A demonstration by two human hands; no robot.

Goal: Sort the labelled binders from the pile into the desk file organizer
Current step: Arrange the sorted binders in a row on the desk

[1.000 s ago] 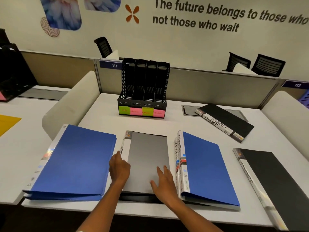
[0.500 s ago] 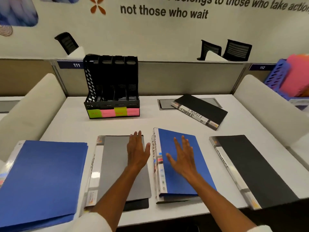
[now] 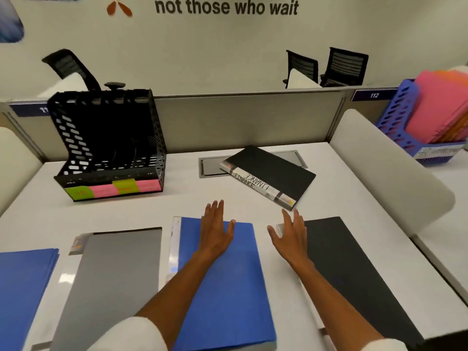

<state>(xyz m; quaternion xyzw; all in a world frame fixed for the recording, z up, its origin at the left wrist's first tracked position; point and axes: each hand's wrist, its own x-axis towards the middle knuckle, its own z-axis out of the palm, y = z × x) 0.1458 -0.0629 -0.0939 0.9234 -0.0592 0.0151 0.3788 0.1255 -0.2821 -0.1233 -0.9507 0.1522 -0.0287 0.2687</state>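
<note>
Black slots in the organizer [image 3: 109, 145] look empty, so no binder seems sorted yet. Both hands are spread and hold nothing: the left hand [image 3: 216, 230] over the blue binder [image 3: 222, 279], the right hand [image 3: 291, 236] reaching past it toward the labelled black binder [image 3: 271, 173].

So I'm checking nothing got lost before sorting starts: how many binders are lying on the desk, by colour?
Blue: 2, one at the left edge, one under the left hand
Grey: 1
Black: 2, one marked FINANCE at the back, one beside the right hand
Total: 5
</note>
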